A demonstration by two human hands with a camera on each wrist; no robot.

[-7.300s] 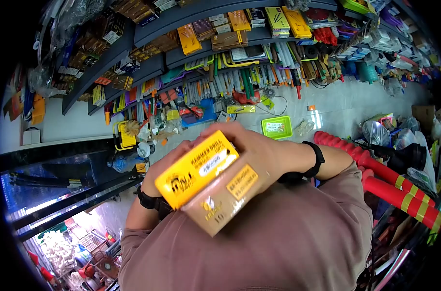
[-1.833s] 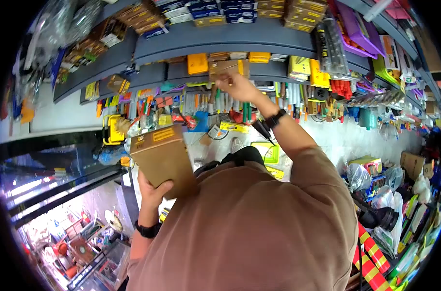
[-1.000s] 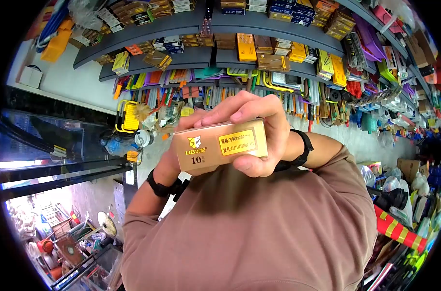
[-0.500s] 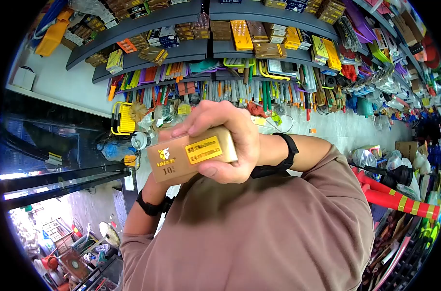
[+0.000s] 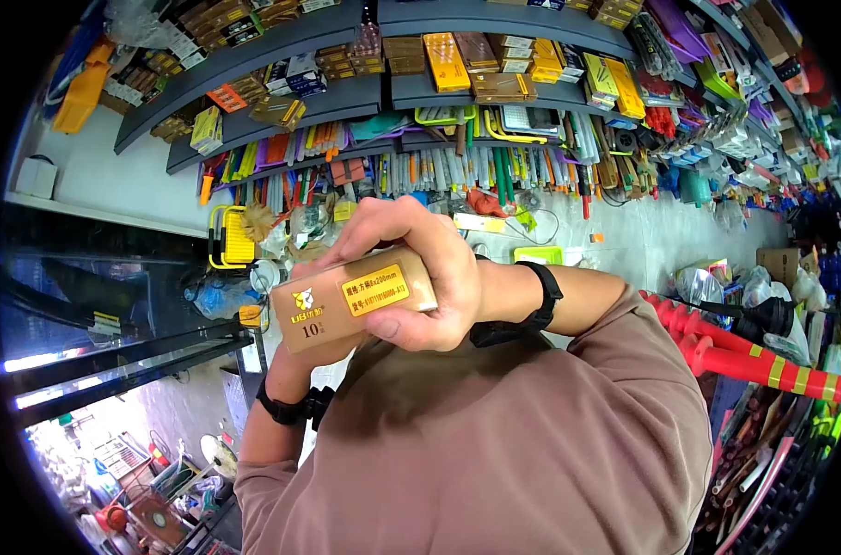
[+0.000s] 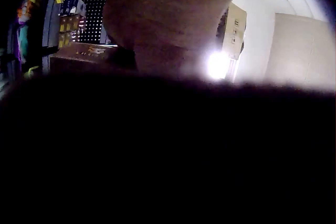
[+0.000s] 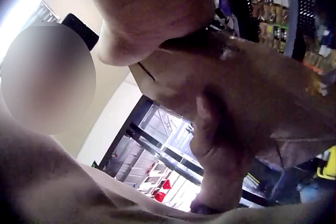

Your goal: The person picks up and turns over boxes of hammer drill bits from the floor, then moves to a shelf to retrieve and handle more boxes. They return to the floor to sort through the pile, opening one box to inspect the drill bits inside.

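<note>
A small brown cardboard box is held up in front of the chest, its printed end facing upward with a cat-like logo, the number 10 and a yellow 8x200mm label. My right hand grips its right side, fingers over the far edge and thumb on the near one. Beneath the box, my left hand is largely hidden in the head view. The right wrist view shows the left hand's thumb pressed along the side of the box. Darkness covers most of the left wrist view.
Shelves packed with boxes stand ahead, with long tools lined up below. A green tray lies on the floor. Red spiral poles are at the right, and a yellow basket at the left.
Earlier a yellow hammer drill box was held with the brown one. Then my right hand reached toward the shelf; it now grips the brown box, which has shifted left in view.
</note>
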